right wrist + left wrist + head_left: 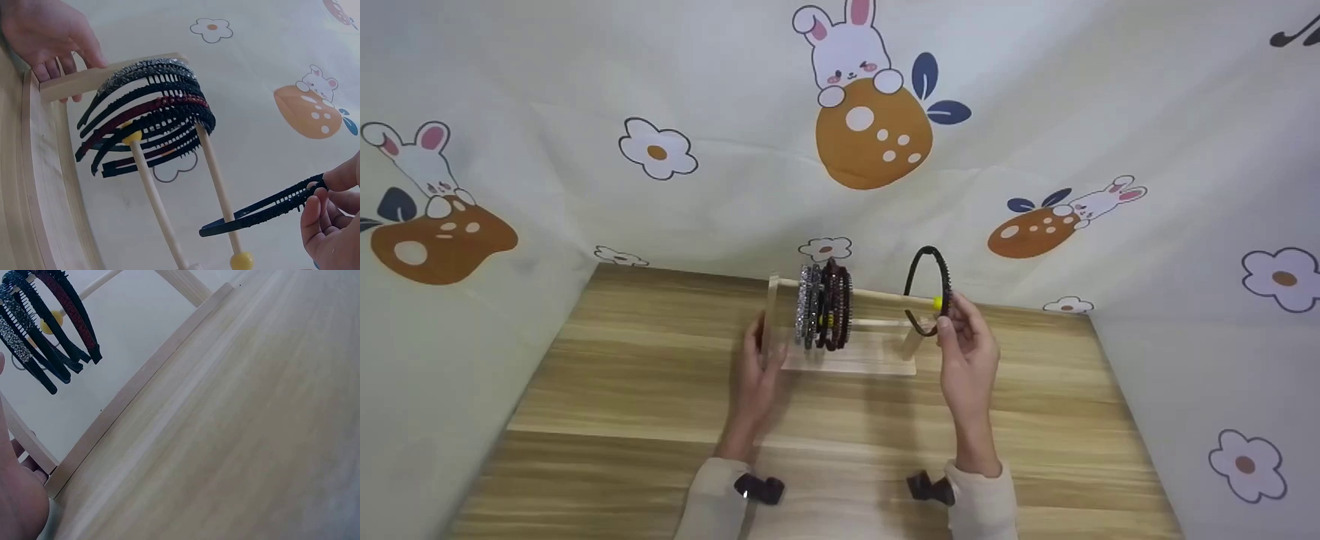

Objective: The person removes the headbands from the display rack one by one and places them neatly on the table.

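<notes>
My right hand (969, 360) pinches a black toothed headband (270, 209) by its side, thumb against fingers. The headband loops round the upper rod (216, 174) of a wooden stand (847, 364), near the yellow ball (242, 261) at that rod's end. At the stand's other end, my left hand (757, 371) grips the upright post (76, 83), thumb on one side and fingers on the other. Several headbands (825, 307), glittery silver, black and dark red, hang bunched on the upper rod near that post. The left wrist view shows only part of the left hand (19, 495).
The stand rests on a wood-grain table (660, 390), close to the back wall. A pale cloth (735, 202) printed with rabbits and flowers covers the walls behind and at both sides. A second, lower rod (157, 202) runs beside the upper one.
</notes>
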Demonstrator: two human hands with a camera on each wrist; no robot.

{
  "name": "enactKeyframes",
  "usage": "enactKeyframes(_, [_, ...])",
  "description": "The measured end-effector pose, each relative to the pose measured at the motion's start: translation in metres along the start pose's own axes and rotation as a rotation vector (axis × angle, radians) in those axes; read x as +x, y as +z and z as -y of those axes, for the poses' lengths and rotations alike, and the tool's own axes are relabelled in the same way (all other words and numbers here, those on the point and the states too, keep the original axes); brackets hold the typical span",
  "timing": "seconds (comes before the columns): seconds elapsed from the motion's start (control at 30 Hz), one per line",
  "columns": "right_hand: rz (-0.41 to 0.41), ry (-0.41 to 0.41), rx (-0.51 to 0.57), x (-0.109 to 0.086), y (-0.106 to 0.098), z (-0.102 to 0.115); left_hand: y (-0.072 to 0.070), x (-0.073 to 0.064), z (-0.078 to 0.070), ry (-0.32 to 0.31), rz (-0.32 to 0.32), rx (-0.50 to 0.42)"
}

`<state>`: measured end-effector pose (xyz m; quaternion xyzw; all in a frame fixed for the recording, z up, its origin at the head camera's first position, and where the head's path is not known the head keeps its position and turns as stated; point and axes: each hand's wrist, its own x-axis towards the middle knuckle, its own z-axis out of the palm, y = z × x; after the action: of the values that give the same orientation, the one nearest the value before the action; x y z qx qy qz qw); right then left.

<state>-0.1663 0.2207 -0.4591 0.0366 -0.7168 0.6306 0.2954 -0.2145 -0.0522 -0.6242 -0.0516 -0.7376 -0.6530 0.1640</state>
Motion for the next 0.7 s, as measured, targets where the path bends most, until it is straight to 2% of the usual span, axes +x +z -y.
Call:
enactKeyframes(0.2, [-0.022, -0.002, -0.008, 0.004, -0.008, -0.002, 0.001, 0.000, 0.002, 0.008, 0.003, -0.009])
enactKeyframes(0.4, [-0.067, -0.017, 0.000, 0.008, -0.015, -0.006, 0.000, 0.001, 0.000, -0.014, 0.009, -0.015])
enactKeyframes(0.7, [-0.071, 0.007, -0.078, 0.013, -0.029, -0.014, -0.001, 0.000, 0.001, -0.001, 0.002, 0.004])
